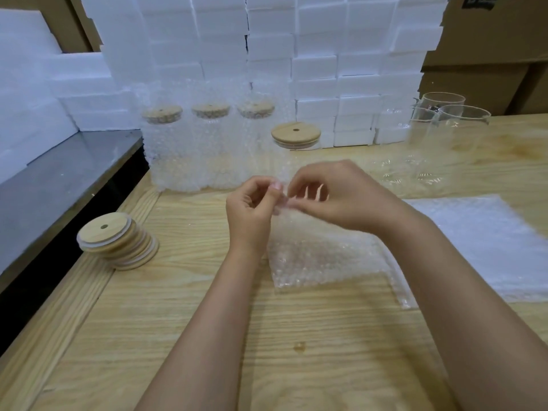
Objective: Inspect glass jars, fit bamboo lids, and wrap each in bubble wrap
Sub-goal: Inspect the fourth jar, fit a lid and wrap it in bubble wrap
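Note:
A clear bubble wrap bag (320, 256) lies on the wooden table (184, 315) in the middle. My left hand (252, 212) and my right hand (335, 197) both pinch its far top edge, fingertips almost touching. Just behind my hands stands a glass jar (292, 161) with a bamboo lid (296, 132), unwrapped. To its left stand three jars with lids inside bubble wrap (192, 155). A stack of bamboo lids (118, 240) sits at the table's left edge. Bare glass jars (444, 134) without lids stand at the back right.
A pile of flat bubble wrap bags (480, 241) lies to the right of my arms. White foam blocks (296, 54) are stacked along the back. A dark grey surface (59, 185) runs on the left. Cardboard boxes (489, 48) stand at the back right.

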### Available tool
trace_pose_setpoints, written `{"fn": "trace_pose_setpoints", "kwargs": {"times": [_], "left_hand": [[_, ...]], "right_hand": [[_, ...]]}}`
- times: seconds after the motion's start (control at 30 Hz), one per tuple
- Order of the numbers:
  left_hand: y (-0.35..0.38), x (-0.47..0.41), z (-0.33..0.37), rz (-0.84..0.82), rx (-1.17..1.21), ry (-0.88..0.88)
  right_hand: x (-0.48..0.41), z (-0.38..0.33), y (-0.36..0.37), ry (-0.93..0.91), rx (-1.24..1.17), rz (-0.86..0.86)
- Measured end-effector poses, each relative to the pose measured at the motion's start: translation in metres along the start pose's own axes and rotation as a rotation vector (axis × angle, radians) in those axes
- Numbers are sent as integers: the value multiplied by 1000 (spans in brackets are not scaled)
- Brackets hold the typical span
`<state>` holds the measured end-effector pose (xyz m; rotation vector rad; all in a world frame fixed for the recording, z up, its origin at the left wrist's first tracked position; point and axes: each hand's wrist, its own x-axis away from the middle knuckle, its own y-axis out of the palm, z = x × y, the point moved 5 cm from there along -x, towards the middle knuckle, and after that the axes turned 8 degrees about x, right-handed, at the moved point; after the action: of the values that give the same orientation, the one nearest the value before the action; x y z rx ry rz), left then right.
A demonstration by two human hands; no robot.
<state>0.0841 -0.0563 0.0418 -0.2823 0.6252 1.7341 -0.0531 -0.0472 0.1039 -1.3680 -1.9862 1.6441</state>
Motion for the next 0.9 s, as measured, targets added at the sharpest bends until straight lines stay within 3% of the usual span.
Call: {"fn": "trace_pose_setpoints", "kwargs": {"times": [0.1,0.2,0.33,0.53,0.7,0.8,0.9], "left_hand": [[-1,1,-1,13,-6,-12],[-1,1,1,32,3,-7],[-4,1,0,70,-61,3],[-5,5,2,121,-194,85],[-4,8,8,127,-300,172],[1,12,16,74,-379,285],[12,18,27,-51,-605,550]], "right_hand": [[1,16,-14,105,62,130],[2,24,-6,173,150,1],[3,16,-2,130,249,-70],[5,-17,-18,-66,263,33],[7,-18,-15,35,122,-137],[9,-16,-11,68,55,-204],[8,-15,-8,53,72,-218]]}}
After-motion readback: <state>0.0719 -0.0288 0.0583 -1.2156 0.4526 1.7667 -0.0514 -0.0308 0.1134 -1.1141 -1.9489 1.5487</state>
